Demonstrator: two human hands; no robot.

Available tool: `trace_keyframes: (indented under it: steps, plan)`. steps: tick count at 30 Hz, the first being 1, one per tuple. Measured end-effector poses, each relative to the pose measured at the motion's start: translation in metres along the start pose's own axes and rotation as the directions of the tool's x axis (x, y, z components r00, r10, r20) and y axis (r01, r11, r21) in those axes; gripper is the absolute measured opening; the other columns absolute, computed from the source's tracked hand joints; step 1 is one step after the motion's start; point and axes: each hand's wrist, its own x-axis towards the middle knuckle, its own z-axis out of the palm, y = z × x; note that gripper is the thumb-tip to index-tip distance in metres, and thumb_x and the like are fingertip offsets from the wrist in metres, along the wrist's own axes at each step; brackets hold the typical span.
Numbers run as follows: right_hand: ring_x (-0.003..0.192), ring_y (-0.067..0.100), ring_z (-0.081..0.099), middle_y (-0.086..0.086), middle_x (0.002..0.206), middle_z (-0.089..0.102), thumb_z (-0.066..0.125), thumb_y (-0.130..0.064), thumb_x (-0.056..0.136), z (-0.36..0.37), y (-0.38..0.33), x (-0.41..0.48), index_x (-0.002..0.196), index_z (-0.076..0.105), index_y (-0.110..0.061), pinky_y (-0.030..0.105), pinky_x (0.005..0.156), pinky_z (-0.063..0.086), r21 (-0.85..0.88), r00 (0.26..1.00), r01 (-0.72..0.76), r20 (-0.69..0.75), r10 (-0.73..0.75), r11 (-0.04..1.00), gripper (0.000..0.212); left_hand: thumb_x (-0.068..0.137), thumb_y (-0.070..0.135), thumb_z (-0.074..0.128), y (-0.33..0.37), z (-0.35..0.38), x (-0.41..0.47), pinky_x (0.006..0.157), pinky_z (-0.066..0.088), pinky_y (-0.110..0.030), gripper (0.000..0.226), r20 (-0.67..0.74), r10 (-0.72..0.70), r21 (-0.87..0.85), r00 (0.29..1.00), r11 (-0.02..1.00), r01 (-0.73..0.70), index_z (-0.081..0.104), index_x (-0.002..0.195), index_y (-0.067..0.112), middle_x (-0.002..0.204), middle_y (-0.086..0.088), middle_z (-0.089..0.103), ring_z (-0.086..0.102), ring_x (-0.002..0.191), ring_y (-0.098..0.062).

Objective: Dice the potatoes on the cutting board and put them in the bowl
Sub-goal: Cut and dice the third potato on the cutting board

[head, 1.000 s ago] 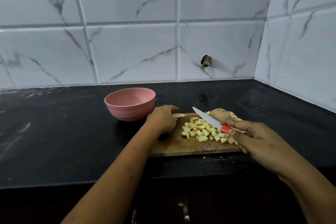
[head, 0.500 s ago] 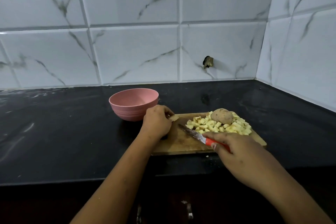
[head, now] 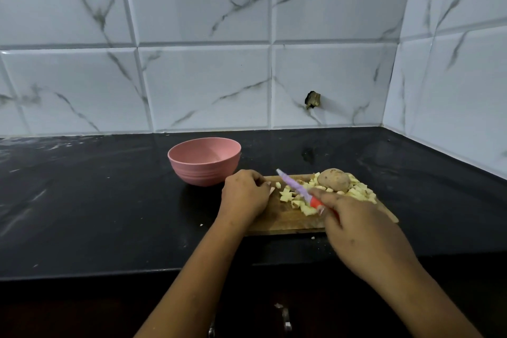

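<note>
A wooden cutting board [head: 285,223] lies on the black counter, right of a pink bowl [head: 204,161] that looks empty inside. Pale diced potato [head: 297,202] is heaped on the board, and a whole brown potato [head: 334,180] sits among the pieces at the back. My right hand [head: 359,225] grips the red handle of a knife [head: 295,185], whose blade points up and to the left over the dice. My left hand [head: 245,195] rests curled on the board's left end and pinches a small potato piece at its fingertips.
White marble-look tiles form the wall behind and on the right, meeting in a corner. A small dark fitting [head: 312,99] sticks out of the back wall. The counter's front edge [head: 109,274] runs below my forearms, with a cabinet handle [head: 285,318] under it.
The knife went down to the board's front, then rose again with its blade over the dice. My left hand stayed on the board's left end. The diced pieces shifted toward the whole potato.
</note>
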Motion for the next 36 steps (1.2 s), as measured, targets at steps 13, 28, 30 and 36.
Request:
trace_keyframes:
  steps: [13, 28, 30, 36]
  plan:
    - [0.071, 0.009, 0.049, -0.009, 0.093, 0.06, 0.035, -0.023, 0.102, 0.029, -0.001, 0.007, 0.147, 0.03, -0.041, 0.021, 0.047, 0.031, -0.278, 1.0, 0.011, -0.013, -0.015, 0.96, 0.049, 0.092, 0.018, 0.052, 0.004, 0.008, -0.033, 0.072, 0.043, -0.021, 0.025, -0.09, 0.144, 0.098, 0.985, 0.986, -0.135, 0.072, 0.108, 0.022, 0.103, 0.0, 0.069, 0.062, 0.087, -0.015]
    - [0.073, 0.006, 0.053, -0.009, 0.11, 0.064, 0.044, -0.015, 0.098, -0.018, 0.035, 0.04, 0.132, 0.052, -0.041, 0.01, 0.053, 0.039, 0.43, 0.999, -0.021, 0.034, 0.007, 0.903, 0.043, 0.088, 0.027, 0.064, 0.004, 0.002, -0.026, 0.075, 0.035, -0.017, 0.012, 0.011, 0.087, 0.066, 0.996, 0.994, -0.088, 0.071, 0.098, 0.026, 0.096, 0.014, 0.064, 0.056, 0.094, -0.005]
    - [0.089, 0.01, 0.058, -0.002, 0.131, 0.059, 0.043, -0.011, 0.096, -0.023, 0.045, 0.057, 0.128, 0.06, -0.031, 0.011, 0.062, 0.041, 0.282, 0.999, -0.036, -0.007, 0.04, 0.959, 0.042, 0.088, 0.03, 0.064, 0.004, 0.0, -0.02, 0.076, 0.038, -0.02, 0.016, 0.045, 0.062, 0.064, 0.997, 0.996, -0.065, 0.069, 0.103, 0.027, 0.098, 0.011, 0.065, 0.054, 0.091, -0.005]
    - [0.098, 0.014, 0.054, 0.002, 0.117, 0.057, 0.06, -0.039, 0.09, -0.018, 0.05, 0.097, 0.137, 0.054, -0.018, 0.026, 0.08, 0.041, 0.045, 0.983, -0.119, 0.145, 0.112, 0.992, 0.052, 0.085, 0.06, 0.057, 0.018, 0.003, 0.001, 0.099, 0.039, -0.031, 0.056, 0.285, 0.076, 0.333, 0.956, 0.927, -0.173, 0.061, 0.122, 0.019, 0.126, -0.003, 0.06, 0.051, 0.117, -0.02]
